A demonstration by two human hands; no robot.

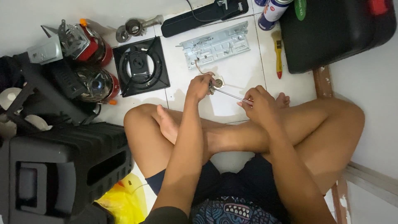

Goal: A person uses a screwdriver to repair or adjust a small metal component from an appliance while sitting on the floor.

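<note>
Both hands work over the floor tile (232, 79); left hand (199, 87) pinches a small metal fitting (217, 82); right hand (259, 103) pinches a thin screwdriver (232, 96).

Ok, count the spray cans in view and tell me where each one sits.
2. Both stand at the top edge, left of the black case: a white and blue can, and a second can just left of it, mostly cut off. Others may lie outside the picture.

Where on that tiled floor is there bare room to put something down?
Bare tile lies between the grey metal plate and the hands, bordered by the yellow brush. The left side is crowded: black burner tray, red canisters, black stool.
</note>
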